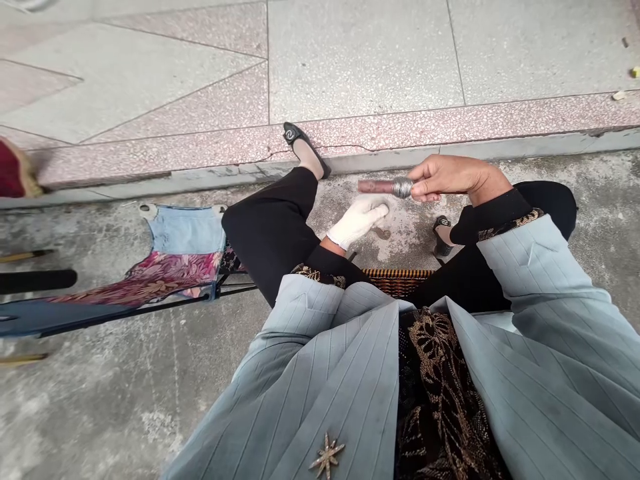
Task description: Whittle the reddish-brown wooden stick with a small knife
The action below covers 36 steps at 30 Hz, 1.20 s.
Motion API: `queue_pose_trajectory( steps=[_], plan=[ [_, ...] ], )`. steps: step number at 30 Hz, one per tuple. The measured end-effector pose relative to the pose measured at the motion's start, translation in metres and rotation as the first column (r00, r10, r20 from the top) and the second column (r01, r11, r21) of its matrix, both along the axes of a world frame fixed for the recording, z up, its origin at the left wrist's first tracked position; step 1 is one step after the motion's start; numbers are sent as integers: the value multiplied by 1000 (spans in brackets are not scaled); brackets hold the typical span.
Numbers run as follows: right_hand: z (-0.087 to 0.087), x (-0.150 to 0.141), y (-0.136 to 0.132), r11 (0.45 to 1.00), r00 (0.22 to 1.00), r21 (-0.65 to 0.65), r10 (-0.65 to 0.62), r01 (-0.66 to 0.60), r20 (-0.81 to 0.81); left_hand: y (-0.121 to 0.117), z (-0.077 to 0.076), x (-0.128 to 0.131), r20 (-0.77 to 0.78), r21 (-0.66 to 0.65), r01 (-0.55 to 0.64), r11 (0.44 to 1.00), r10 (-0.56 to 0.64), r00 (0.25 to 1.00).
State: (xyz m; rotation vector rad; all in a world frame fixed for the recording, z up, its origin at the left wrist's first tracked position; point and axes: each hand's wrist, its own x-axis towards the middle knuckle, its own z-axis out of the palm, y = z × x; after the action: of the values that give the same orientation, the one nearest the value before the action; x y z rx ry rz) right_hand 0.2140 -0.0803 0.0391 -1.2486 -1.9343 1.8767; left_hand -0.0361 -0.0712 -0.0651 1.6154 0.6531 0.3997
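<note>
My right hand, bare, is closed on the near end of a short reddish-brown rod. Silver wire is wound in a thick coil round the rod, right at my fingertips. The rod points left, held above the ground between my knees. Just below it is my left hand in a white knitted glove, its fingers curled closed and the thumb on top. Whatever they may hold is hidden. Beside the glove shows a small brownish shape; I cannot tell whether the hand touches it.
A woven wicker seat is under me. To the left stands a folding chair with blue and floral fabric. My left shoe is against a low tiled step. Small yellowish bits lie on the tiles at right.
</note>
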Motion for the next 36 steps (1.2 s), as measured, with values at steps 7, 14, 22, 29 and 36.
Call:
queue_pose_trajectory(
  steps=[7, 14, 22, 29, 36],
  plan=[
    [-14, -1, 7, 979, 949, 81, -201, 187, 243, -9, 7, 6, -124, 33, 162, 986, -157, 980],
    [-28, -22, 10, 987, 595, 35, 67, -157, 801, -6, 8, 6, -287, 176, 240, 955, -184, 940],
    [-22, -24, -1, 894, 846, -287, 429, -346, 317, -2, 13, -1, -151, 115, 116, 987, -98, 984],
    [-11, -1, 4, 893, 896, 134, -439, 429, 58, -7, 6, 8, 123, -240, 59, 969, -30, 992],
    [-33, -7, 21, 880, 644, 372, -470, 294, 604, -12, 12, 9, 72, -224, 136, 965, -123, 990]
  ],
)
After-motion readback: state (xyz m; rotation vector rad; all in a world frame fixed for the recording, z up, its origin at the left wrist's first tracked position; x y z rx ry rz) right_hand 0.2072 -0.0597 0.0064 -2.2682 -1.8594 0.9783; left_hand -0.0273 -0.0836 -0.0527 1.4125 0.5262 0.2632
